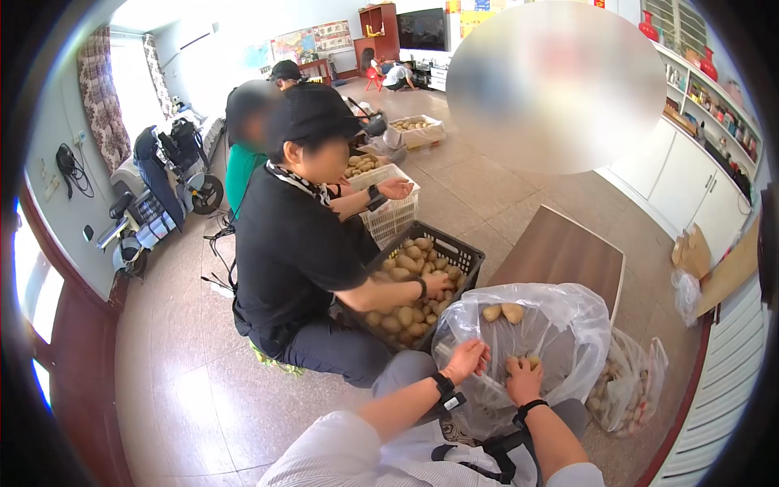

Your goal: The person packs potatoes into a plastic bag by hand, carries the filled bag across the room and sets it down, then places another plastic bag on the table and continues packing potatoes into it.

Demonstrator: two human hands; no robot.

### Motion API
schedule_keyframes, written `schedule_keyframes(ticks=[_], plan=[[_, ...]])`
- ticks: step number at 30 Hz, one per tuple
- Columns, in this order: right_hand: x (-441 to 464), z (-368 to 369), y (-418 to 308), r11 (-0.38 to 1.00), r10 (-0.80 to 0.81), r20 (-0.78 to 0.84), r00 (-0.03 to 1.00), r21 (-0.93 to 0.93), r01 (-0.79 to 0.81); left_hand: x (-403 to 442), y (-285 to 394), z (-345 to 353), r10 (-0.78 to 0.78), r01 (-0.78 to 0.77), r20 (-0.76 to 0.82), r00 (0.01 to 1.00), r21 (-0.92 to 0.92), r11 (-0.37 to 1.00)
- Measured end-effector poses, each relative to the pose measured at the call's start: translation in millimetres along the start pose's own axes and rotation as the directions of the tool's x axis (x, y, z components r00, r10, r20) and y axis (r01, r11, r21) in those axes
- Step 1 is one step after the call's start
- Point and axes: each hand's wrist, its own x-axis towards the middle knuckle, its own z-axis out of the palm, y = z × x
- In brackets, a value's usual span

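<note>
A large see-through plastic bag [568, 325] lies spread wide in front of me, with two potatoes [511, 312] resting inside near its far side. My left hand [469, 361] is closed on the near left part of the bag, its fingertips pinching the plastic. Inside the bag's mouth, my right hand [523, 383] has its fingers curled round a potato [532, 360], which shows just past the fingertips. To the left of the bag stands a black plastic crate [475, 256] heaped with potatoes [406, 264].
A co-worker in black [300, 219] sits close on my left, one hand [436, 284] in the crate. Beyond are a white crate [398, 215] and more people. A brown board [560, 252] lies past the bag; a filled plastic bag [629, 390] stands at right.
</note>
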Motion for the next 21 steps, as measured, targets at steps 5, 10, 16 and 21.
schedule_keyframes(ticks=[5, 10, 16, 21], plan=[[1, -5, -3, 0.999, -0.012, 0.02, 1.0, -0.032, 0.012, -5, -3, 2, -0.048, 0.045, 0.04, 0.998, 0.085, 0.995], [2, 4, 0, 0.993, -0.114, -0.075, 0.991, -0.029, 0.112, -1, -9, 0, -0.054, 0.05, 0.034, 0.998, 0.094, 0.994], [5, 30, 9, 0.993, -0.118, -0.104, 0.987, -0.04, 0.114, 2, -9, 0, -0.083, 0.082, 0.002, 0.997, 0.123, 0.989], [4, 23, 8, 0.991, -0.131, -0.085, 0.988, -0.051, 0.127, 4, -13, -2, -0.076, 0.075, -0.001, 0.997, 0.129, 0.989]])
